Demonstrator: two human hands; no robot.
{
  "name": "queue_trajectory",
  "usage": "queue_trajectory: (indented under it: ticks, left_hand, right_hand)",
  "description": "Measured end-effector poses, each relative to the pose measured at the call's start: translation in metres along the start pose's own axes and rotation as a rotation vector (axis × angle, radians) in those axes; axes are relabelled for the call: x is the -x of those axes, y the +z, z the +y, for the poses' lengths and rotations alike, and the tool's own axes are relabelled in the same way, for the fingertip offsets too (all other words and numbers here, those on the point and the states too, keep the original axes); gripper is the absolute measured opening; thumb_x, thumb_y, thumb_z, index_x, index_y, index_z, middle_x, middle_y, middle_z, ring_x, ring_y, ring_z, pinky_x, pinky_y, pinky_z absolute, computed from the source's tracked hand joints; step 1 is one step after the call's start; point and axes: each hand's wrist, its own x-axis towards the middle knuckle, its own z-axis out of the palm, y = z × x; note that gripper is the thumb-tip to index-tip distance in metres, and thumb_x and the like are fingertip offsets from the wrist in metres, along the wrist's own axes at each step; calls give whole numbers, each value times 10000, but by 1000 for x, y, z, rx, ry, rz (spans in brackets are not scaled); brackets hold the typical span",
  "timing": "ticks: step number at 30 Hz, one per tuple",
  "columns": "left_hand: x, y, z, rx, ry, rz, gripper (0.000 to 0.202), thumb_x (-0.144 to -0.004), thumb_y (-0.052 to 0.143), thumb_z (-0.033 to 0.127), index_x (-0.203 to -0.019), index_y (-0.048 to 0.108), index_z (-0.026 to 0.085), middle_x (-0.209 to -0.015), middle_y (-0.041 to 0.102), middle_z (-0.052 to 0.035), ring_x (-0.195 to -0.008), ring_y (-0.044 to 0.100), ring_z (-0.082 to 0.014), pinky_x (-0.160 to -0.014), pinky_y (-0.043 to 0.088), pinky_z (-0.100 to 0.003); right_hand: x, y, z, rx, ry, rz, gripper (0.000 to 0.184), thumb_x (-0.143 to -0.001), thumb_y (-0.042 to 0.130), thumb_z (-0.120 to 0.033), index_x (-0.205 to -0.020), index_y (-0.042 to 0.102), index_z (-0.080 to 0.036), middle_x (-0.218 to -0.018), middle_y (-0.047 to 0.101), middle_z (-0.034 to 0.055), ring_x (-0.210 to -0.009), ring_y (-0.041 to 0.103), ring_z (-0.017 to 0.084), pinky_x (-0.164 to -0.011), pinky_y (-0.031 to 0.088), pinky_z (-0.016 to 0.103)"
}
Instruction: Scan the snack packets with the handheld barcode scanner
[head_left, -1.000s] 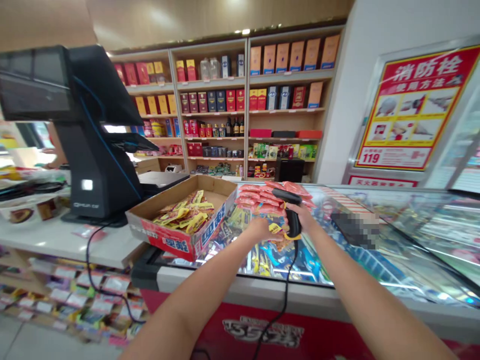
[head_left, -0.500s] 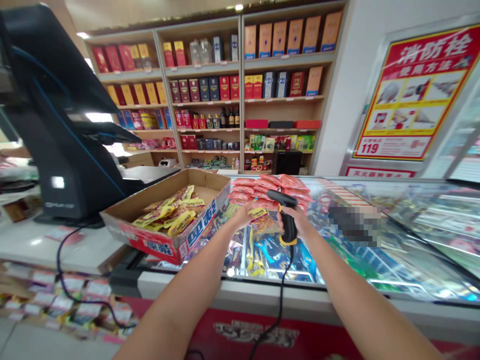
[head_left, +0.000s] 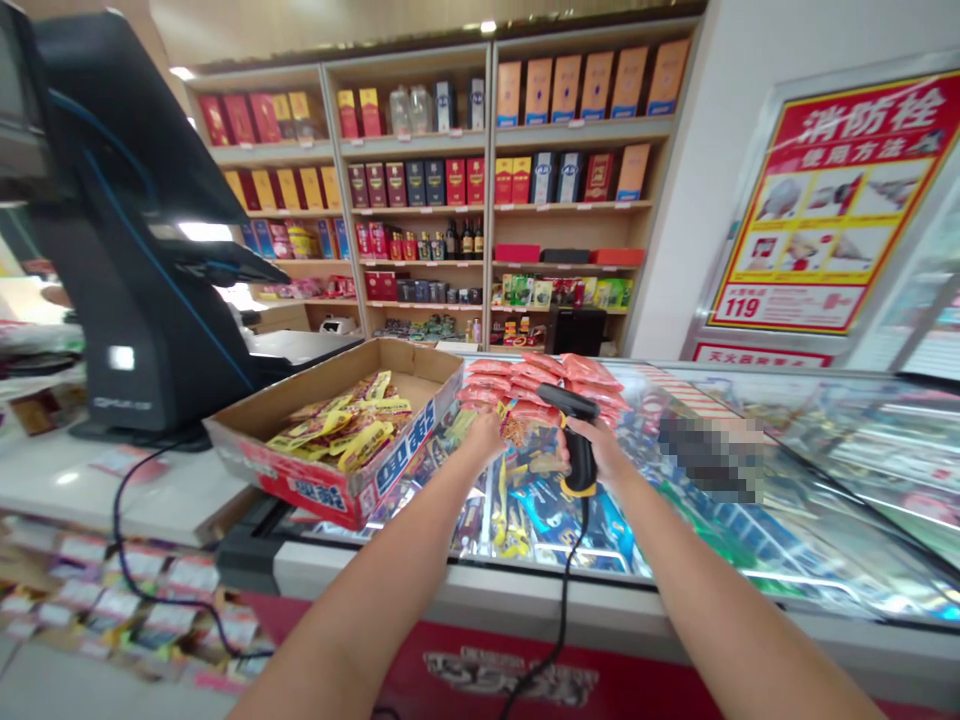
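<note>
My right hand (head_left: 600, 446) is wrapped round the grip of a black and yellow barcode scanner (head_left: 579, 455), held upright over the glass top of a freezer with its head pointing up and left. A black cable hangs from its handle. Left of it, my left hand (head_left: 486, 434) is closed on a small snack packet (head_left: 516, 428) with yellow edges and brownish contents, partly hidden by the fingers. Just behind both hands lies a stack of red-pink packets (head_left: 540, 382). To the left stands an open cardboard box (head_left: 394, 478) holding several yellow snack packets (head_left: 360, 425).
A black checkout terminal (head_left: 157, 290) stands on the white counter (head_left: 45, 480) at left. The glass-topped freezer (head_left: 697, 560) spans the front, with bagged goods under its glass. Shelves (head_left: 487, 205) of boxed goods line the back wall, beside a red poster (head_left: 832, 200).
The left hand's snack packet has turned, so its yellow label no longer faces the camera. The scanner stays almost in place. The view has shifted slightly.
</note>
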Motion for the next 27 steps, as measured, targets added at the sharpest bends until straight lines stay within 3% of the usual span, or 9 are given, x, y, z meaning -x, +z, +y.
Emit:
queue_trajectory:
  ticks: [4,7,13,23,27]
  left_hand:
    - [-2,-1,-1,238,-70,1,377,-478,743,-19,-426,444,204,-536,423,17,-689,538,-168,-841,475,-305]
    - [-5,-4,0,355,-96,75,306,-585,696,23,-433,490,190,-548,475,6,-662,542,-141,-761,484,-259]
    - [-6,-5,-2,651,-281,163,73,-701,625,120,-636,643,148,-580,578,11,-573,610,-161,-539,515,-272]
    - [-3,4,3,718,-251,199,238,-699,613,83,-478,553,143,-556,508,31,-529,579,-101,-616,561,-266]
    - [-3,4,2,701,-207,193,209,-694,625,118,-494,570,145,-613,542,21,-553,569,-94,-629,570,-265]
  right_hand:
    - [0,-1,0,0,-7,-10,264,-673,716,-385,-747,580,-171,-537,605,-4,-385,536,127,-365,448,252]
    - [0,-3,0,-8,-1,-7,272,-668,720,-397,-729,570,-178,-532,602,-6,-380,532,127,-359,447,252]
    - [2,-3,1,-2,-1,-37,251,-681,705,-386,-759,576,-184,-547,612,-5,-396,539,134,-361,448,255]
    - [5,5,-4,102,4,-90,287,-678,704,-388,-827,587,-173,-549,622,-6,-382,541,122,-372,457,238]
    - [6,7,-4,110,22,-96,295,-665,709,-401,-793,578,-170,-538,612,-11,-371,533,116,-365,456,236]
